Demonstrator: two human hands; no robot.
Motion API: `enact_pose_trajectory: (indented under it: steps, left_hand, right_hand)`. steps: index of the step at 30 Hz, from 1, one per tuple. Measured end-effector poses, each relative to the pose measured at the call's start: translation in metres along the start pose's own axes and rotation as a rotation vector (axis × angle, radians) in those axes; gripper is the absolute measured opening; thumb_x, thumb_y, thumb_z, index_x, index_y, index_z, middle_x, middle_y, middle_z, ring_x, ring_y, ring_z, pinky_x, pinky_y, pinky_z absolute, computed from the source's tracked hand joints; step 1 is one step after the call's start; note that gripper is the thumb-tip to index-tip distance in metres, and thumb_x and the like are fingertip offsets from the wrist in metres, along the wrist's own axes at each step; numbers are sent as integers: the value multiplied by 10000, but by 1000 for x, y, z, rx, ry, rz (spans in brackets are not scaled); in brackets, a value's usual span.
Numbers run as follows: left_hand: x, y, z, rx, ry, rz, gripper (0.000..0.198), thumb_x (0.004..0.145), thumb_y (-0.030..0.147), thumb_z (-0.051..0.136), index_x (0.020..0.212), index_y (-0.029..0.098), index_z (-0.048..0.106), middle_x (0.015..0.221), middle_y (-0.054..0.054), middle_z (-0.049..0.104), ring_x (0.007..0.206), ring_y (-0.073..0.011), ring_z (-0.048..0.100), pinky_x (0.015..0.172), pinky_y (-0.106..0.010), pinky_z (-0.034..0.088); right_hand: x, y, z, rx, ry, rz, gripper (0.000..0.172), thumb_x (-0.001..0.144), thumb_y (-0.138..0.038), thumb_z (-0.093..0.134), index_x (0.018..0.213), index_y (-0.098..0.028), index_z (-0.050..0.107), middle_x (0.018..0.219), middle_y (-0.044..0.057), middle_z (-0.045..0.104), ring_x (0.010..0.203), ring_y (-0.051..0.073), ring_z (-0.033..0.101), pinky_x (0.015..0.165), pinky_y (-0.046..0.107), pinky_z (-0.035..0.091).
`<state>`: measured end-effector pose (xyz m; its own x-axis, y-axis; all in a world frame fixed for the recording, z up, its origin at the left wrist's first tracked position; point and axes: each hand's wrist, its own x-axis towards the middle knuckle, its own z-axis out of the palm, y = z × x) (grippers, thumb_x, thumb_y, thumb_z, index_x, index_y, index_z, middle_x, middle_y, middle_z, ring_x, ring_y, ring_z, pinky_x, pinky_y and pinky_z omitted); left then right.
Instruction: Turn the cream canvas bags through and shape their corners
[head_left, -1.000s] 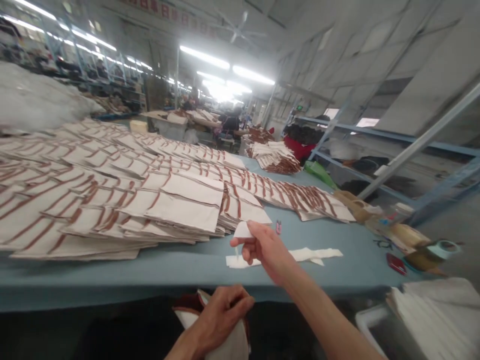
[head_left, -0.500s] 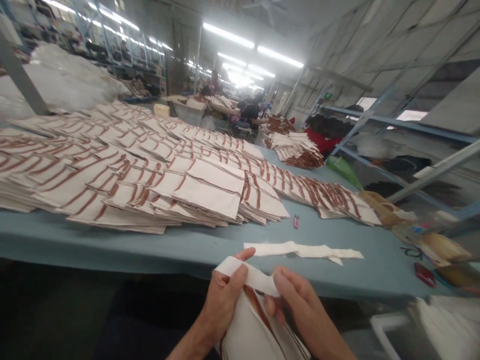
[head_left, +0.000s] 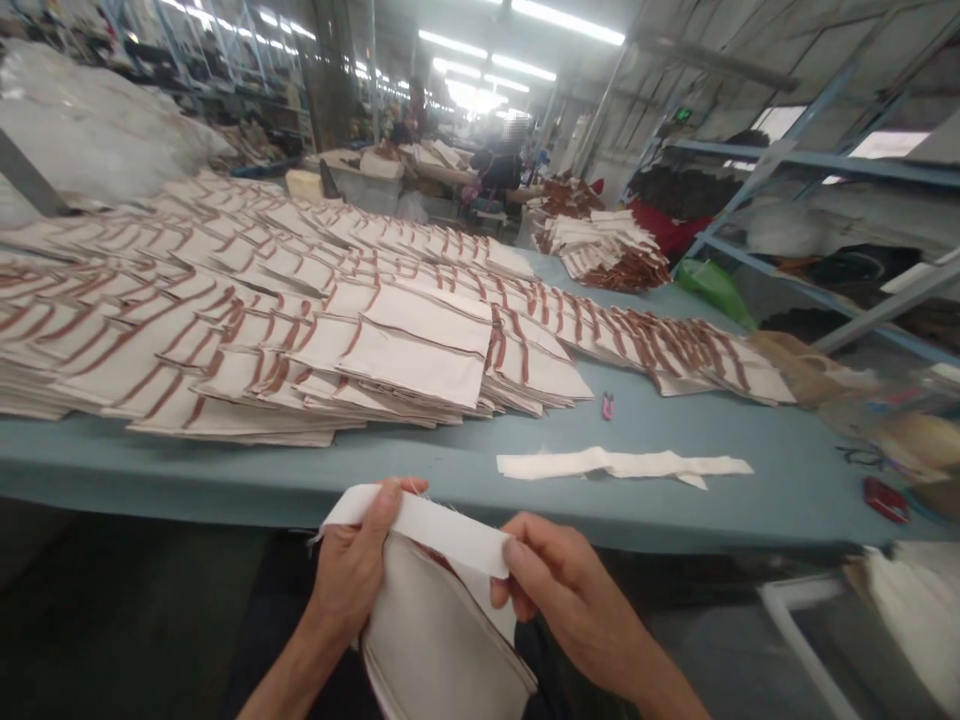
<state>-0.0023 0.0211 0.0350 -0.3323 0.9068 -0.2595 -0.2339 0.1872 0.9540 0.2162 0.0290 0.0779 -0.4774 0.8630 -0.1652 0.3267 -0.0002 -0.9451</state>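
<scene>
A white fabric strip (head_left: 450, 535) is stretched between my two hands in front of the table edge. My left hand (head_left: 356, 565) grips it near its left end, thumb on top, with loose threads by the fingers. The thumb and fingers of my right hand (head_left: 551, 575) pinch the other end. Below the strip hangs a cream fabric piece with dark edging (head_left: 442, 630), its top close to my left hand; its lower part runs out of view. Whether the strip is joined to this piece I cannot tell.
Overlapping rows of cream fabric pieces with brown edges (head_left: 420, 350) cover much of the blue-green table (head_left: 420, 465). Pink thread snips (head_left: 607, 405) and another white strip (head_left: 622, 463) lie nearer me. A red object (head_left: 885, 498) is at the right; shelving (head_left: 817, 250) stands beyond.
Both hands have moved left, the left one farther, so more of the strip shows between them. The cream piece has swung left with them. The camera view has shifted slightly.
</scene>
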Motion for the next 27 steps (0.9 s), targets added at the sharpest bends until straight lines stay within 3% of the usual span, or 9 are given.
enact_pose_trajectory:
  steps: [5,9,12,14,17,19,22,27]
  left_hand:
    - [0,0,-12,170,-60,134,623,875,711,629,964,122,810,679,-52,712,594,-181,619,543,-247,472]
    - [-4,-2,-17,345,-175,223,510,997,561,526,1030,142,814,734,-57,731,646,-188,643,619,-264,496]
    - [-9,5,-16,405,-297,336,407,1035,435,506,1071,169,811,949,-77,796,882,-218,710,830,-277,528]
    - [-11,12,-14,439,-457,382,382,1055,386,487,1072,184,811,1021,-69,808,979,-214,715,914,-265,508]
    - [-14,20,-10,469,-658,393,429,1087,374,422,1067,164,795,1000,-73,806,929,-196,723,881,-254,500]
    - [-15,22,-7,445,-685,421,491,1091,429,397,1022,132,781,925,-82,786,846,-194,709,818,-259,500]
    - [-16,22,-5,367,-704,426,597,1057,561,417,847,112,750,763,-62,706,699,-178,634,685,-256,484]
    - [-18,17,-9,324,-677,358,522,1027,511,504,691,150,677,620,4,535,609,-141,468,619,-243,446]
  right_hand:
    - [0,34,0,-247,42,53,482,1064,-519,407,780,-194,621,626,-26,528,577,139,479,568,259,352]
    - [-3,71,4,-352,36,59,441,1072,-469,396,775,-214,599,652,-12,592,608,165,573,591,265,423]
    - [-5,79,4,-444,84,-25,357,1067,-430,434,857,-236,648,753,20,708,699,202,688,666,285,506]
    - [-4,69,2,-508,205,-103,282,1052,-419,476,998,-252,697,896,47,773,818,231,745,736,304,548]
    - [5,33,3,-515,358,-230,263,1014,-411,526,1097,-255,721,1058,67,789,952,255,753,813,330,573]
    - [14,6,11,-408,328,-333,253,972,-384,567,1125,-253,719,1086,56,780,986,244,740,859,326,573]
    - [27,-23,33,-241,224,-349,203,872,-235,633,1061,-237,705,1059,32,766,1008,207,727,888,278,551]
    - [36,-30,59,4,92,-338,138,854,-161,592,946,-200,688,994,41,752,955,187,718,842,256,536]
